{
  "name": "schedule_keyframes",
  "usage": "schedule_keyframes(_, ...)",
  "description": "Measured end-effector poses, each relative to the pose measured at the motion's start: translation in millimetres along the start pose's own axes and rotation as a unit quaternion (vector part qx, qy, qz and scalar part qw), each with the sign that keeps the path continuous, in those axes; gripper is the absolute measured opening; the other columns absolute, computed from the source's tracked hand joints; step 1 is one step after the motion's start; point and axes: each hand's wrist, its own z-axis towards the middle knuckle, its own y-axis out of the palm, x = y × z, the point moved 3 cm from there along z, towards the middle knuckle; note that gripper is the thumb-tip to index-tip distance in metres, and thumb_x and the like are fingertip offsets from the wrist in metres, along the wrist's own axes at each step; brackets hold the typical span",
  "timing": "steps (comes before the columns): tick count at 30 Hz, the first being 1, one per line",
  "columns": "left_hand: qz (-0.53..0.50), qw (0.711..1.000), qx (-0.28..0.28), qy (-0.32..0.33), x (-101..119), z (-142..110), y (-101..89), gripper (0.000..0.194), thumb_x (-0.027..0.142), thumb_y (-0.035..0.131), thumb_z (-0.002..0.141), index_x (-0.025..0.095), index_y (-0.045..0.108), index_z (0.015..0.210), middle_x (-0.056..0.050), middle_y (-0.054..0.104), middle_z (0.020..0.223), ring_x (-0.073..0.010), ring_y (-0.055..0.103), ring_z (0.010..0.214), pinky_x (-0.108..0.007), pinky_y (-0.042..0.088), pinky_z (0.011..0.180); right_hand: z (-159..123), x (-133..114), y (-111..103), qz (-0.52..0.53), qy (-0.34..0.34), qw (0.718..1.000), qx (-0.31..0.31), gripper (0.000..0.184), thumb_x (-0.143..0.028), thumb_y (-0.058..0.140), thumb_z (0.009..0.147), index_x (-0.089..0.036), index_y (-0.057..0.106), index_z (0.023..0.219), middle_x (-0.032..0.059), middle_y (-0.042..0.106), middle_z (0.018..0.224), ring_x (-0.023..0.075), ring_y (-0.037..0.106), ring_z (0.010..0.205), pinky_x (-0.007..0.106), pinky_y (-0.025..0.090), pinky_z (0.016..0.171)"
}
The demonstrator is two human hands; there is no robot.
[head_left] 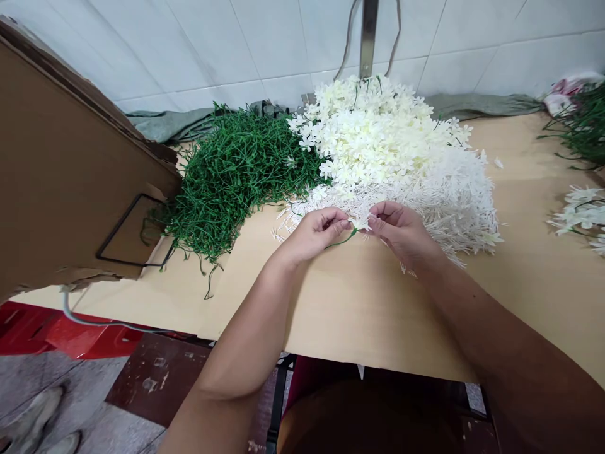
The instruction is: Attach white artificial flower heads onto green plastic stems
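Between my two hands is a white artificial flower [360, 223] on a thin green stem [341, 242]. My left hand [326, 228] pinches it from the left, with the stem trailing under the fingers. From the right, my right hand [396, 228] has thumb and fingertips closed on the petals. Just behind the hands lies a heap of thin white plastic pieces [454, 195]. Cream-white flower heads [373, 139] are piled behind that heap. To the left is a mound of green plastic stems [246, 164].
A cardboard box [70, 164] stands at the left, near a black wire frame [127, 230]. More finished-looking white flowers [583, 211] and green stems [581, 126] lie at the right edge. A tiled wall [274, 38] backs the table [368, 309]. Red plastic stools [89, 334] stand below left.
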Motion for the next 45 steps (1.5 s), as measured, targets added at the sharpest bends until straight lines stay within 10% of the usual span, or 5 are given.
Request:
schedule_keyframes(15,0.066,0.992,0.072,0.079,4,1,-0.3,0.028,0.042,0.069,0.072,0.014,0.066,0.072,-0.002,0.059,0.068,-0.0101,0.048,0.062,-0.024,0.037,0.059,-1,-5,-4,0.005,0.007,1.000,-0.003,0.041,-0.048,0.085,0.051,-0.020,0.060,0.066,-0.0031,0.059,0.061,0.0117,0.060,0.061,0.030,0.050,0.068)
schedule_keyframes(45,0.029,0.997,0.055,0.037,0,2,5.8,0.036,0.050,0.065,0.073,0.014,0.064,0.073,-0.002,0.063,0.070,-0.0117,0.053,0.067,-0.024,0.041,0.066,-7,-7,8,-0.173,-0.076,0.981,0.034,0.041,-0.053,0.077,0.061,-0.019,0.055,0.066,-0.0012,0.055,0.059,0.0105,0.046,0.054,0.026,0.035,0.050)
